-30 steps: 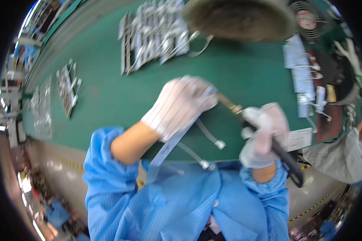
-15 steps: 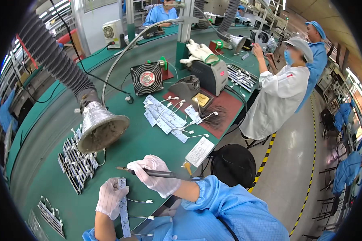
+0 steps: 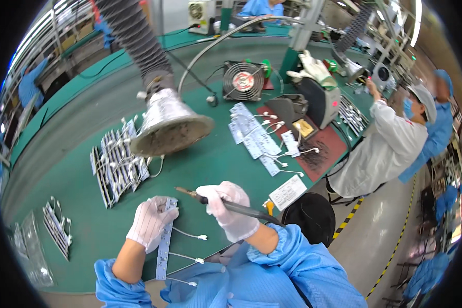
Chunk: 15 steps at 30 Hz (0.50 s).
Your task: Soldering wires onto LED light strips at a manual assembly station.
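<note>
My gloved left hand (image 3: 151, 224) pinches the upper end of a narrow white circuit board strip (image 3: 164, 251) over the table's near edge. Several short white leads with plugs hang off the strip's right side. In my gloved right hand (image 3: 230, 209) is a soldering iron (image 3: 241, 209), gripped like a pen. Its bare tip points left, a little above and right of the strip's top end, not touching it. Just beyond my hands opens the metal hood of a fume extraction duct (image 3: 172, 136).
Stacked board strips (image 3: 119, 167) lie on the green table, with a smaller stack (image 3: 56, 231) and a clear plastic bag (image 3: 33, 251) at left. Loose boards (image 3: 251, 133), a fan (image 3: 243, 81), a soldering station (image 3: 318, 100) and a paper card (image 3: 288, 192) are at right. A co-worker (image 3: 385, 143) sits beyond.
The whole view has swung left, so the table things appear further right. Both hands still hold the strip and the iron, with the tip still near the strip's top end.
</note>
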Each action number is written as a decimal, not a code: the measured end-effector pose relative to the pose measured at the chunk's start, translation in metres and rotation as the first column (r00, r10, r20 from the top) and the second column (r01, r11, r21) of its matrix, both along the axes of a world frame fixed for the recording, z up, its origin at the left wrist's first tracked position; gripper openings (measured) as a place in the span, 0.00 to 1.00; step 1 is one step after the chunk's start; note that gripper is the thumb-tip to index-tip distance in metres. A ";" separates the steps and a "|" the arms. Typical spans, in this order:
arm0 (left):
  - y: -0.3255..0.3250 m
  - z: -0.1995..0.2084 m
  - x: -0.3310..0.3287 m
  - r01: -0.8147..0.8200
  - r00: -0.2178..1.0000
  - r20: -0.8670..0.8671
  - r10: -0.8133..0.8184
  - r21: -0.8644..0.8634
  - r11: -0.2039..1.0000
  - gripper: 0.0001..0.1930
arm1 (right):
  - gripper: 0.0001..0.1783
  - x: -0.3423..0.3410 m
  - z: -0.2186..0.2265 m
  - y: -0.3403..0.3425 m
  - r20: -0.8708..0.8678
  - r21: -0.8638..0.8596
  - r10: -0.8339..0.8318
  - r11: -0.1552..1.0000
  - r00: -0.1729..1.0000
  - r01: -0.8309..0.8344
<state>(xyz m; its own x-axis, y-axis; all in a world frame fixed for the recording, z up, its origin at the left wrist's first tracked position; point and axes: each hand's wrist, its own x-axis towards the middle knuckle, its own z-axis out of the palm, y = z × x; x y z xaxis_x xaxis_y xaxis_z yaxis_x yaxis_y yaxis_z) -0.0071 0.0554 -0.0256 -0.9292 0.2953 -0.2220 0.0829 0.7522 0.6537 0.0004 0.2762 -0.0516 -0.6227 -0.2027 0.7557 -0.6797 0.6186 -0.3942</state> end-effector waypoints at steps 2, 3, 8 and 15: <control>-0.001 0.006 -0.002 0.177 0.968 -0.154 -0.198 -0.139 0.974 0.16 | 0.13 0.002 0.003 0.003 0.086 -0.018 0.065 0.998 0.994 -0.064; 0.000 0.006 -0.004 0.181 0.957 -0.223 -0.184 -0.034 0.983 0.17 | 0.12 0.004 0.004 0.003 0.151 0.038 0.049 0.998 0.987 -0.055; -0.004 -0.006 -0.002 -0.070 0.997 -0.010 0.075 0.261 0.963 0.20 | 0.10 0.015 -0.004 0.004 0.422 -0.661 0.440 0.747 0.793 -0.063; -0.010 -0.020 -0.003 -0.024 0.988 -0.147 0.041 0.116 0.993 0.18 | 0.13 0.004 -0.027 0.008 -0.001 -0.140 0.179 0.974 0.984 -0.177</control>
